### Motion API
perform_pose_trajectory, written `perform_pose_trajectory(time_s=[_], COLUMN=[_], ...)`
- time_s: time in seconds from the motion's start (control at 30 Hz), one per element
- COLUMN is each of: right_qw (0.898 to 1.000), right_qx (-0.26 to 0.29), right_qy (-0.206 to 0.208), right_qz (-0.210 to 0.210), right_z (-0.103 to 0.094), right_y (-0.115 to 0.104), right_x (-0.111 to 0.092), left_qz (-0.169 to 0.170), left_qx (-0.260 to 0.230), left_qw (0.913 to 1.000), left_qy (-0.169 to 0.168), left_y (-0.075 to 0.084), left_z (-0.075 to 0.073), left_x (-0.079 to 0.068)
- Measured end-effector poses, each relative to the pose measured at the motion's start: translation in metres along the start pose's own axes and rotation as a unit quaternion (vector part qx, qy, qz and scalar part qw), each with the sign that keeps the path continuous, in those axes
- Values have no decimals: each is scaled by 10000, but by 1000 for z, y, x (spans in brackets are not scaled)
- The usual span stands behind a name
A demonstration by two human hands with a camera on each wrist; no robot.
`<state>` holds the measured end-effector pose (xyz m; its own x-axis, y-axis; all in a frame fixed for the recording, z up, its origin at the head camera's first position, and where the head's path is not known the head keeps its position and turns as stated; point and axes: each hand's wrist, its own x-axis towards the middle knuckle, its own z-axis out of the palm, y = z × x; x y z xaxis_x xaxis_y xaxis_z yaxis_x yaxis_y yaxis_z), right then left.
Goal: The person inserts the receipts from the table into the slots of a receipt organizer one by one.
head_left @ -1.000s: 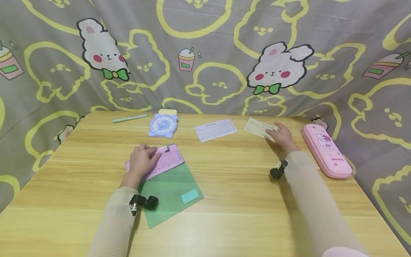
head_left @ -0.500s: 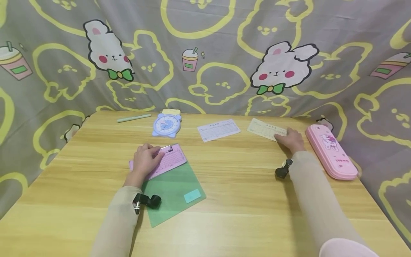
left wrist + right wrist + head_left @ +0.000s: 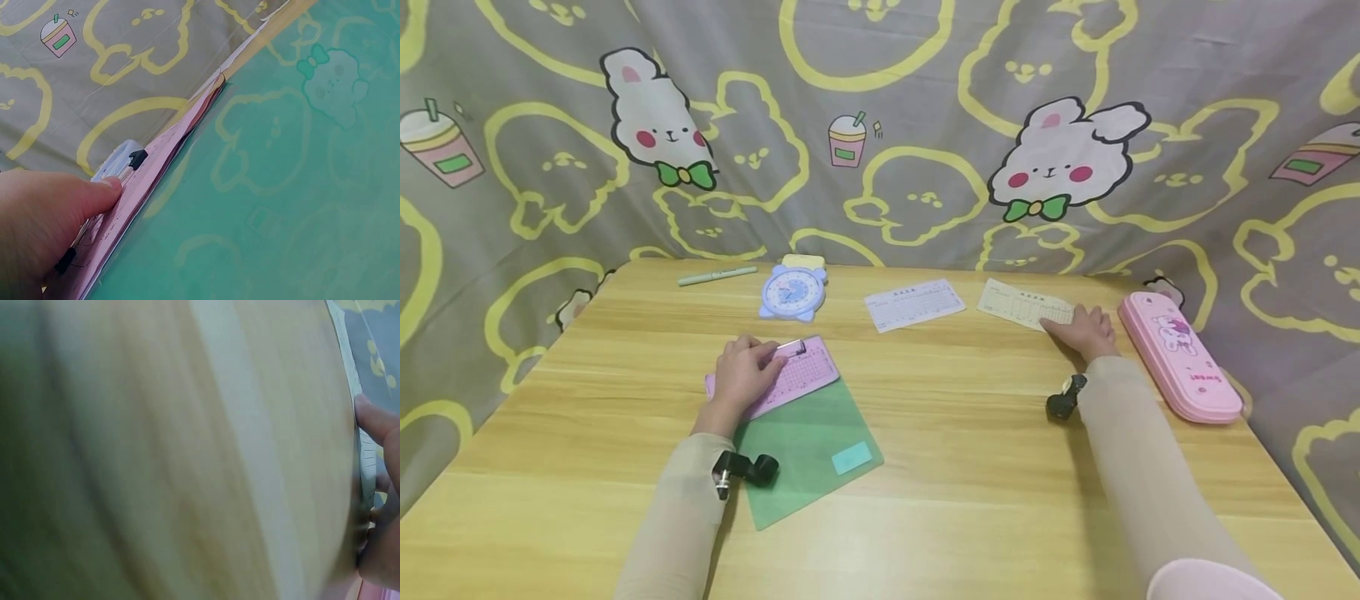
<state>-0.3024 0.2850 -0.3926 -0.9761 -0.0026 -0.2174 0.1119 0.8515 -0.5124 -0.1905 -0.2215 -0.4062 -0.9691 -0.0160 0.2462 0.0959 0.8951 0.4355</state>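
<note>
In the head view a green clipboard (image 3: 808,450) lies left of centre, a pink printed form (image 3: 805,377) across its top. My left hand (image 3: 743,377) lies over that end, thumb and fingers gripping the metal clip. In the left wrist view the thumb presses on the clip (image 3: 135,160), which has black ends, over the pink form. At the back right my right hand (image 3: 1084,332) pinches the right end of a pale yellow form slip (image 3: 1021,304), whose edge bows there. The right wrist view has the thumb against the slip (image 3: 367,459) and fingers partly hidden behind it.
A lilac printed slip (image 3: 914,305) lies left of the yellow one. Farther left are a blue toy clock (image 3: 792,292), a yellow block (image 3: 803,261) and a green pen (image 3: 718,276). A pink pencil case (image 3: 1180,354) lies right of my right hand; a patterned curtain (image 3: 925,108) hangs behind.
My right hand has slid right along the yellow slip to its end, where the slip now bends. My left hand stays on the clipboard's clip. The head view has shifted slightly.
</note>
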Motion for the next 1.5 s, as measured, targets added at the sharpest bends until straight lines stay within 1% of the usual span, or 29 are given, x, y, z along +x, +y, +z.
perform_pose_trajectory(time_s=[0.17, 0.3, 0.5, 0.53, 0.6, 0.7, 0.77, 0.9, 1.0, 1.07, 1.27, 1.37, 1.5], right_qw=[9994, 9974, 9945, 9939, 9939, 9950, 9957, 9944, 9906, 9884, 9850, 9793, 9660], right_qx=[13, 4, -160, -233, -179, 37, 341, 811, 1143, 1283, 1546, 1890, 2489], right_qy=[356, 705, 990, 1042, 1073, 1000, 843, 675, 751, 808, 756, 668, 452], right_qz=[-7, 130, 313, 288, 176, -74, -165, -63, 46, 46, -163, -266, -528], right_z=[2, 5, 4, 4, 3, 1, 0, 1, 2, 3, 2, -1, -6], right_y=[-2, -7, -15, -16, -17, -17, -16, -14, -12, -12, -12, -14, -18], right_x=[-2, -2, -3, -3, -3, -1, 1, 3, 2, -1, -9, -11, -17], left_qz=[28, 25, -9, 2, 29, 52, 38, 21, 5, -13, 41, 84, 70], left_qx=[29, 20, 25, 27, 31, 41, 42, 22, 7, -18, -55, -30, -21], left_qw=[10000, 10000, 10000, 10000, 10000, 10000, 10000, 10000, 10000, 9999, 10000, 10000, 10000], left_qy=[-25, -41, -63, -51, -27, -11, -18, -52, -84, -103, -33, 14, 28], left_y=[-1, -1, -2, -2, -2, 0, 1, 1, 2, 2, 3, 3, 3], left_z=[0, -1, -1, -2, -3, -5, -5, -5, -3, -3, -2, -2, -2], left_x=[0, -1, -2, -1, -1, 0, 0, 1, 1, 1, 0, -1, -2])
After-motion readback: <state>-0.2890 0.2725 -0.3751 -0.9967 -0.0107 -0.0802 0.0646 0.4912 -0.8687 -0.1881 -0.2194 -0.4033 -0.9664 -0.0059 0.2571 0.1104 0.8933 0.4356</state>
